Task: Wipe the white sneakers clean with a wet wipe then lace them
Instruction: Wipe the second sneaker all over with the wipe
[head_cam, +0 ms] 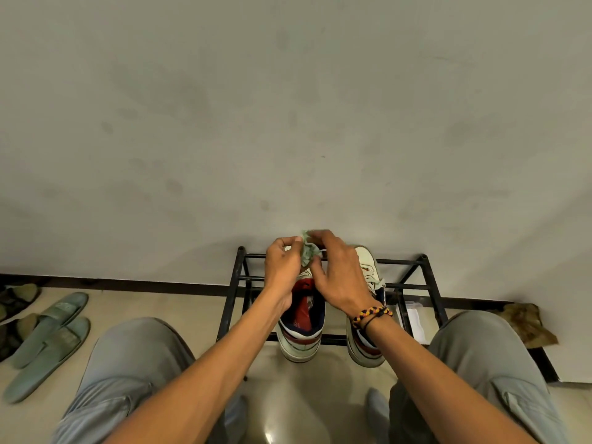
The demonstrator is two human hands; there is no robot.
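Observation:
Two white sneakers with red and navy trim stand side by side on a low black metal rack [416, 260], toes toward the wall. The left sneaker [301, 334] is partly covered by my hands; the right sneaker [366, 267] shows its white toe and loose laces. My left hand [283, 265] and my right hand [336, 274] both pinch a crumpled pale green wet wipe [309, 251] above the toe of the left sneaker. A braided bracelet sits on my right wrist.
The rack stands against a pale wall with a dark skirting. Grey-green slippers [48, 341] and dark shoes lie on the floor at the left. A brown crumpled thing [528, 325] lies at the right. My knees in grey trousers flank the rack.

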